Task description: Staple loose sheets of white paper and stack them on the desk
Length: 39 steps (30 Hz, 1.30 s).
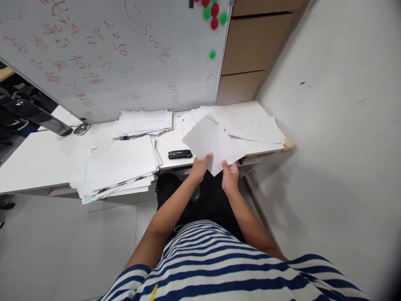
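Note:
Between my two hands is a white sheet of paper (pixel 210 140), held at a slant over the front edge of the desk; whether it is one sheet or more I cannot tell. My left hand (pixel 200 167) is closed on its lower left edge, thumb on top. At the lower right edge my right hand (pixel 230 175) grips it in the same way. A black stapler (pixel 180 154) lies on the desk just left of the paper. Further left is a thick, uneven stack of papers (pixel 122 161) that juts past the desk edge.
A second paper pile (pixel 144 122) lies behind the stack. Printed sheets (pixel 253 127) spread over the right end of the white desk (pixel 40 154). A whiteboard (pixel 109 54) with writing and magnets stands behind. A dark cylinder (pixel 40 115) leans at left beside a computer mouse (pixel 81 128).

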{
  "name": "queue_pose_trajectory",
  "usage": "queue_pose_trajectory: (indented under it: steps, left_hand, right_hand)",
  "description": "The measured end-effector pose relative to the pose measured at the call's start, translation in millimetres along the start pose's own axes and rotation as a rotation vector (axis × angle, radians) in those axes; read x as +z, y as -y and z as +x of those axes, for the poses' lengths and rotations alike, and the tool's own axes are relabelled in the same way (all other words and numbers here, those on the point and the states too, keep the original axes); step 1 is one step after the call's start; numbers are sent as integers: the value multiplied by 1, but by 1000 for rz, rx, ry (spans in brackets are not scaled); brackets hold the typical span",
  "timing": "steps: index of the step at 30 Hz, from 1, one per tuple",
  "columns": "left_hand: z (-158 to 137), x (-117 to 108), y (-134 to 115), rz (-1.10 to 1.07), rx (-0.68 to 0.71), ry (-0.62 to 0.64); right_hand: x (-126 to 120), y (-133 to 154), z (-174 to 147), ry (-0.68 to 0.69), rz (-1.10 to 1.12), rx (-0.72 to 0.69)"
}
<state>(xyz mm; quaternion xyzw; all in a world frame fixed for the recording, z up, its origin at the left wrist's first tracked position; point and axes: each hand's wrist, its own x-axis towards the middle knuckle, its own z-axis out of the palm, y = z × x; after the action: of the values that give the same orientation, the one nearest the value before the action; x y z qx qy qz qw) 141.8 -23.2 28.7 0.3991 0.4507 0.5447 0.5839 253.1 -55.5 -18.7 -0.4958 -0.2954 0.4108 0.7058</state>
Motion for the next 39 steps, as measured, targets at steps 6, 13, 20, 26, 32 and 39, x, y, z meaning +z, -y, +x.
queue_pose_trajectory:
  steps: [6,13,20,26,32,39]
  left_hand:
    - [18,-77,-16,806,389,-130]
    - [45,-145,-13,1374,311,-54]
    - [40,-146,-8,1233,386,20]
    - [33,-145,-11,1218,345,50]
    - [26,-127,-37,1227,117,42]
    - [67,-86,-44,1130,128,-227]
  right_hand:
    - [-62,1,12,-120,-97,142]
    - [-89,10,11,79,-175,366]
    - [-70,7,10,216,-223,405]
    - [-49,2,9,307,-223,394]
    - [-40,-6,12,328,-242,344]
    - [-39,-2,15,316,-271,276]
